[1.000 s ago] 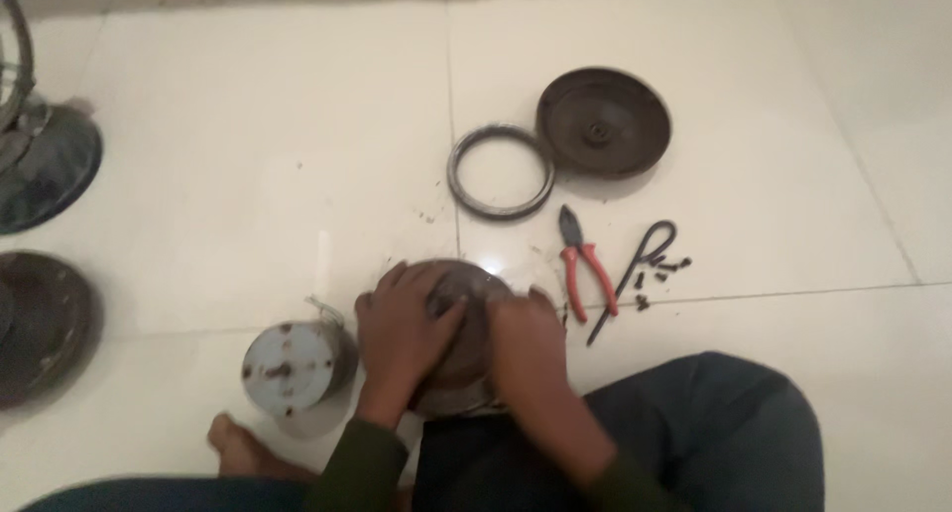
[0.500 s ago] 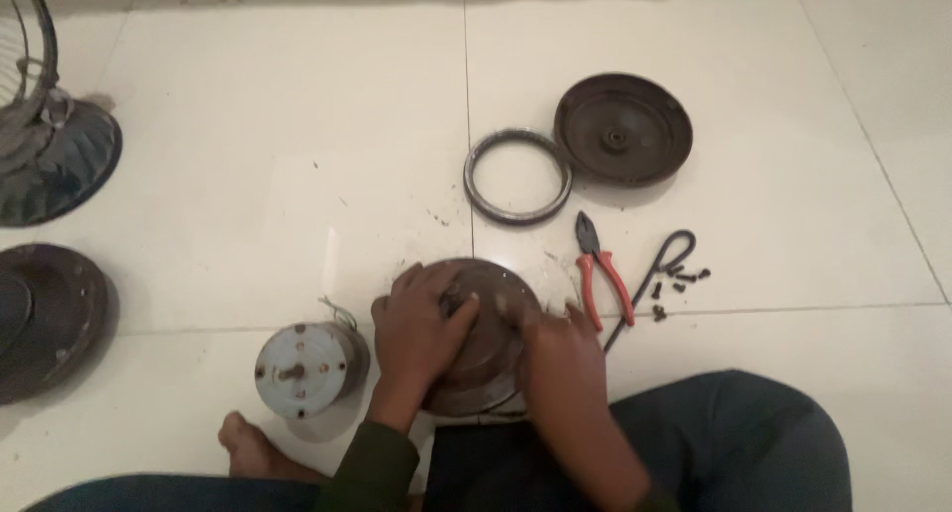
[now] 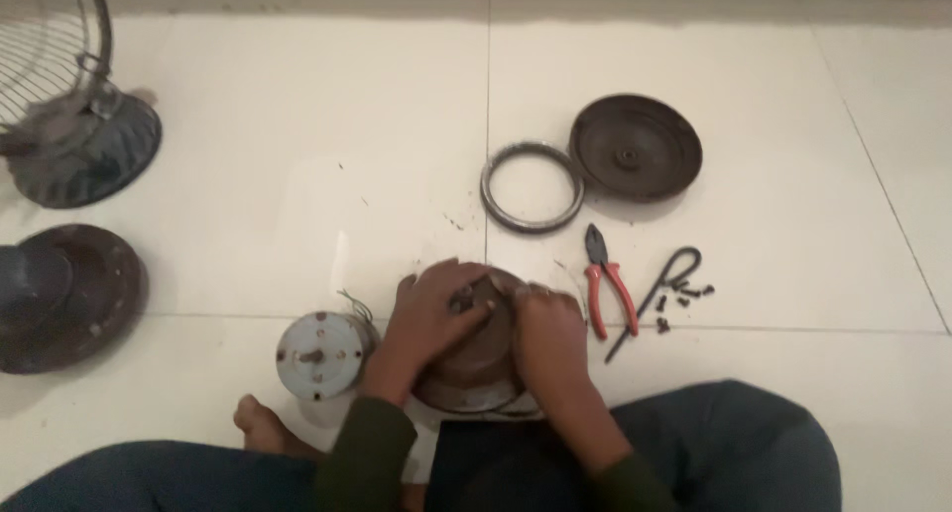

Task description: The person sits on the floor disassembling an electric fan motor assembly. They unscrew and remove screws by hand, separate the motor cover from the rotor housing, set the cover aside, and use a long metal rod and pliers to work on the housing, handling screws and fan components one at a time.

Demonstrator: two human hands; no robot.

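Left hand and right hand grip dark round housing beside grey motor.

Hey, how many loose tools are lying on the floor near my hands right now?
2: red-handled pliers just right of the right hand, and a dark bent metal rod beside them by the small screws. Others may lie out of view.

White tiled floor: metal ring, dark round cover, red-handled pliers, grey motor.
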